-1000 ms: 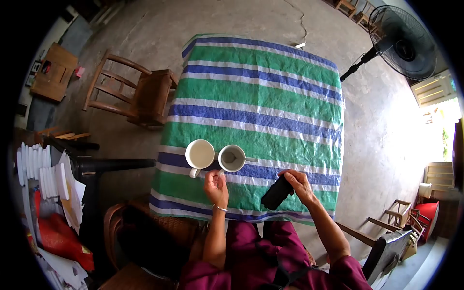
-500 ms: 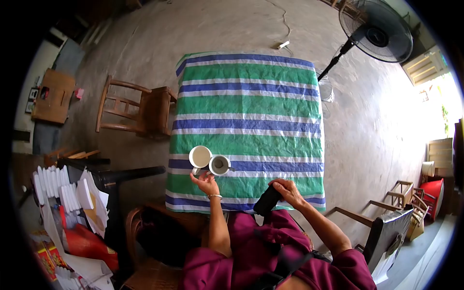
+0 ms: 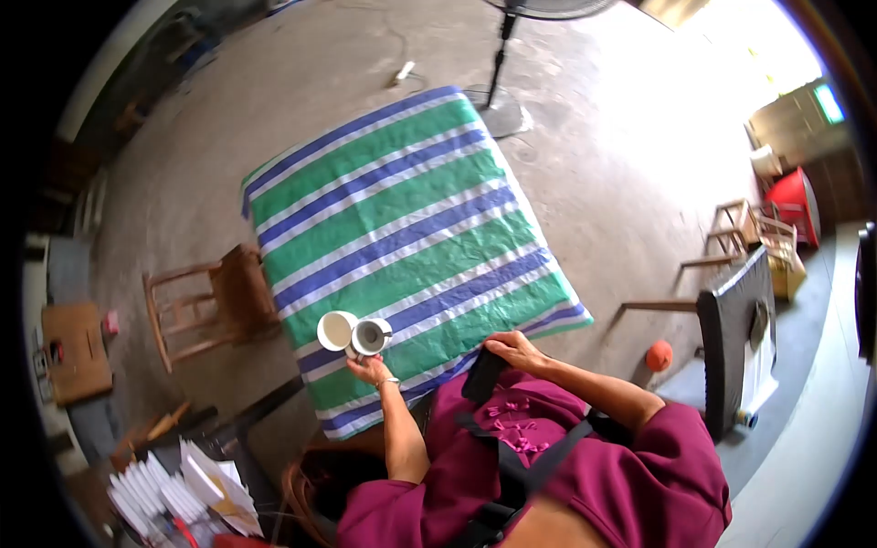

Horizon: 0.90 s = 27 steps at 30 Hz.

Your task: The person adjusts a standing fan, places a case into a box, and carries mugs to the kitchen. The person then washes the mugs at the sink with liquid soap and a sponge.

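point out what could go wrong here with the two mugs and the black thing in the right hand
The left hand is right at the grey-inside mug, close beside the pale-inside mug; a nudge might knock them together or tip one.
The right hand holds the black object near the table's edge, so a slip could drop it.

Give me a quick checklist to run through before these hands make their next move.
1. Both cups mouth-up: ok, the pale-inside cup and the grey-inside cup.
2. Cups in from the edge of the tablecloth: ok.
3. Left hand by the cups: ok.
4. Left hand's hold on a handle firm: cannot tell, too small to see.
5. Right hand free: not ok, it holds a black object.
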### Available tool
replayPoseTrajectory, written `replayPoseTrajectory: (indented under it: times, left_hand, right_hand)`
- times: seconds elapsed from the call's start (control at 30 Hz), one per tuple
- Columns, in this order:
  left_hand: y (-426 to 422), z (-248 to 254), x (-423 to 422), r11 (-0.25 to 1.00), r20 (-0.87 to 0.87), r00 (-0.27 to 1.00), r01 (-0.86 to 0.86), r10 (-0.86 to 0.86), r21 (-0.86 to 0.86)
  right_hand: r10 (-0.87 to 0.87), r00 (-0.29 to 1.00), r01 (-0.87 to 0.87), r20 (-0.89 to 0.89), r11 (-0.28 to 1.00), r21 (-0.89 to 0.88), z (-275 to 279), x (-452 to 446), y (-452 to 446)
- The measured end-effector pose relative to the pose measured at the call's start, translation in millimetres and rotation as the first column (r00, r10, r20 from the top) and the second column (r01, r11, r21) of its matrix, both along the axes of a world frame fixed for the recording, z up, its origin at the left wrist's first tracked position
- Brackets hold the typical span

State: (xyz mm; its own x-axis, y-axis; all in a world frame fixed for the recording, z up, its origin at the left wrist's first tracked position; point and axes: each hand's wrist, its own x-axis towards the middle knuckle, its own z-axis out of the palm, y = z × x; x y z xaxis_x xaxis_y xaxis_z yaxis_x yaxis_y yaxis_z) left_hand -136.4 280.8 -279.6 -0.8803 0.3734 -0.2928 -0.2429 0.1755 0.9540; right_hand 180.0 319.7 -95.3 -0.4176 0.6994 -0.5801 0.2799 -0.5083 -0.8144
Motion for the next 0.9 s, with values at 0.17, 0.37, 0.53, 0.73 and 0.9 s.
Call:
replayPoseTrajectory:
  times: [0.17,0.37,0.53,0.73,0.9]
  left_hand:
    - [-2,19,-11,0.982,0.185,0.971,0.167,-0.149,-0.087]
    - [-4,29,-44,0.889,0.401,0.829,0.452,-0.389,-0.071]
    - [2,49,-38,0.826,0.488,0.720,0.564,-0.493,0.002]
    - [26,63,-5,0.842,0.581,0.670,0.537,-0.463,0.052]
    - [52,73,57,0.824,0.712,0.513,0.542,-0.479,0.164]
  right_hand:
    - [-0.011,0.999,0.014,-0.050,0.998,0.056,-10,-14,-6]
    - [-0.035,0.997,0.038,-0.066,0.998,0.044,-14,-13,-6]
    - [-0.104,0.992,0.104,-0.072,0.995,-0.001,2,9,-4]
    - [-0.319,0.937,0.320,-0.141,0.947,-0.011,11,70,-13]
    - [-0.406,0.910,0.402,-0.085,0.913,-0.068,14,152,-9]
